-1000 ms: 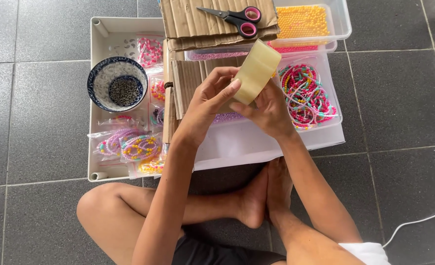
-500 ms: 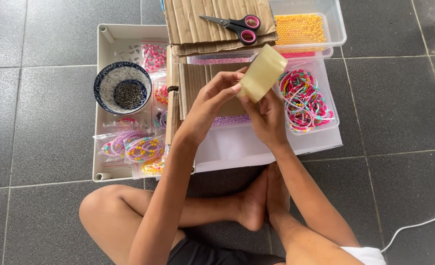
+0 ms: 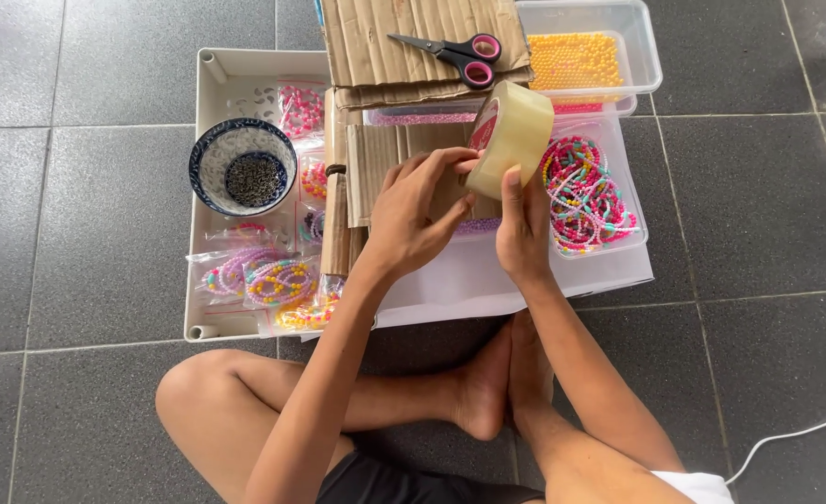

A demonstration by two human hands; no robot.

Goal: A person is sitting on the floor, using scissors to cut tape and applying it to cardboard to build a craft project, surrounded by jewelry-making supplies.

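Observation:
A roll of clear packing tape [image 3: 513, 133] is held up above the trays. My right hand [image 3: 523, 224] grips the roll from below. My left hand [image 3: 417, 215] has its fingertips on the near edge of the roll, next to the right thumb. Under the hands lie strips of corrugated cardboard [image 3: 375, 159] and a white tray [image 3: 487, 280]. I sit cross-legged on the grey tiled floor, with my bare feet just below the hands.
Scissors with pink-and-black handles [image 3: 455, 54] lie on cardboard at the top. A blue-patterned bowl [image 3: 242, 170] of dark beads and several bags of bead bracelets [image 3: 263, 278] sit in a white tray [image 3: 209, 75]. Clear tubs hold orange beads [image 3: 571, 58] and colourful bracelets [image 3: 585, 191]. A white cable [image 3: 805, 425] runs at right.
The view has shifted a little, so the trays sit lower in the frame. Both hands stay on the tape roll, with the left fingers working at its edge.

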